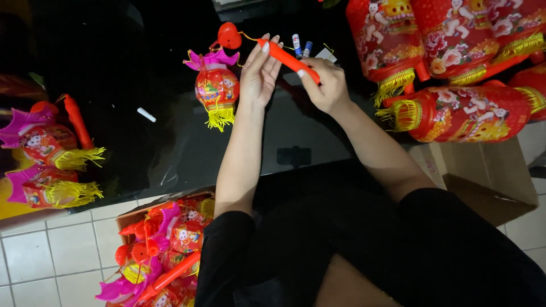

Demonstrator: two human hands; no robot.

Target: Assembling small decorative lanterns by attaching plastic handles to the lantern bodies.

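We see a dark glossy table [170, 148] filling most of the frame, details lost in shadow. Big red lanterns [455, 62] upper right, cut off at top edge. Box of small lanterns [165, 250] bottom left, partly hidden by our sleeve. Small lantern [216, 88] hangs top center w/ yellow fringe. Orange stick [284, 57] runs upper left to lower right. Right hand [327, 85] pinches its lower end; left hand [259, 71] flat, fingers together, against it.
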